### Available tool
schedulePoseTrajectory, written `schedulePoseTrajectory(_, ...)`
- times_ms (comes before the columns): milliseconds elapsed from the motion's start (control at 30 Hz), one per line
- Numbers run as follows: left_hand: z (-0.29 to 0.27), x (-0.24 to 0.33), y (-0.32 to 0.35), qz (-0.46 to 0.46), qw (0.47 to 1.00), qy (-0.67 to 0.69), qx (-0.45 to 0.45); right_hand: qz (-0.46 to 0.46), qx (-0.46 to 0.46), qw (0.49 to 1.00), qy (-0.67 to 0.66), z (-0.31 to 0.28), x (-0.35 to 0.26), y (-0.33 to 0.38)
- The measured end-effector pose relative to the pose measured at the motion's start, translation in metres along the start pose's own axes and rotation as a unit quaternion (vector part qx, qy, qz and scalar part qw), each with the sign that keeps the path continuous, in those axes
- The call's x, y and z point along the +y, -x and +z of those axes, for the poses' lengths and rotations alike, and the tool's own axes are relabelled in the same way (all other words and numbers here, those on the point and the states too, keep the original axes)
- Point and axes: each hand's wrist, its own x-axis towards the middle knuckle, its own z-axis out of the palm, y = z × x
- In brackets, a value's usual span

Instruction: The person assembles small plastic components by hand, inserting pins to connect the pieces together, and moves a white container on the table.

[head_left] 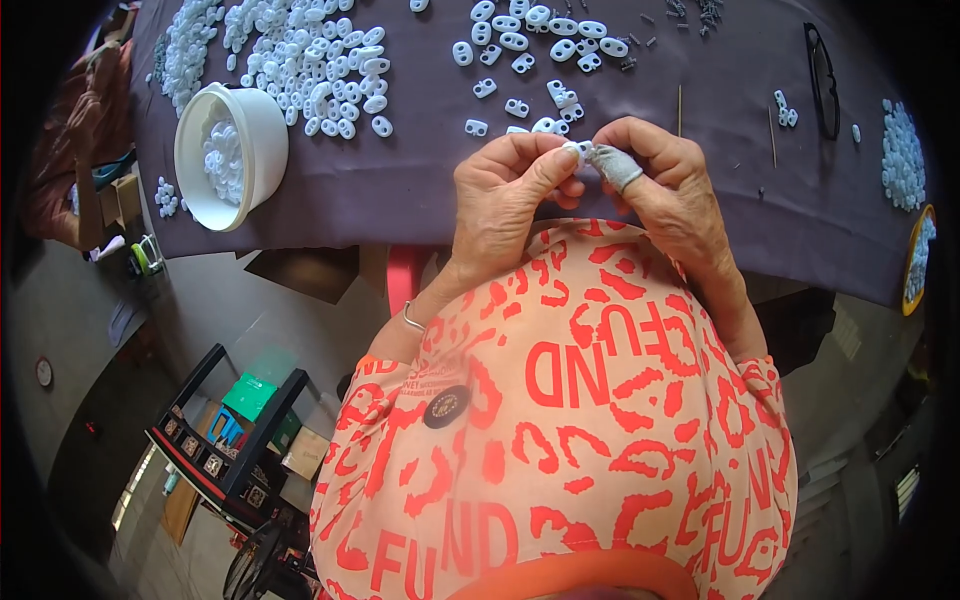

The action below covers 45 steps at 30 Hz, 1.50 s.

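Note:
Between the fingertips of both hands, at the table's near edge, is a small white plastic cord lock (579, 150). My left hand (497, 205) pinches it from the left with thumb and forefinger. From the right, my right hand (668, 190) closes on the same piece, a grey cloth finger cover (614, 168) on its thumb. The fingers hide most of the cord lock. Just beyond them lie several assembled white cord locks (564, 100). Farther back are loose oval two-hole shells (513, 41).
A white tub (265, 150) holding white parts stands left, beside a large heap of shells (320, 75). Small metal springs (700, 12) lie at the back. Black-framed glasses (822, 80), thin sticks (680, 110) and another white pile (903, 155) are right. Another person (75, 150) sits far left.

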Motion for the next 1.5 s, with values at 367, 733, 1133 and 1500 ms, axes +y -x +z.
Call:
schedulePoseTrajectory(367, -0.001, -0.003, -0.002, 0.008, 1.000, -0.006, 0.003, 0.047, -0.018, 0.997, -0.055, -0.001, 0.003, -0.003)
schedulePoseTrajectory(733, 0.001, -0.003, -0.005, 0.008, 1.000, -0.001, 0.007, 0.060, -0.025, 0.996, -0.060, -0.001, 0.004, -0.006)
schedulePoseTrajectory(1133, -0.005, 0.006, -0.008, -0.023, 0.998, 0.041, -0.048, -0.008, -0.033, 0.999, 0.009, -0.004, 0.002, -0.004)
schedulePoseTrajectory(1500, -0.007, 0.009, -0.002, -0.024, 0.999, -0.025, -0.042, -0.014, -0.023, 0.999, -0.018, -0.003, -0.001, 0.000)
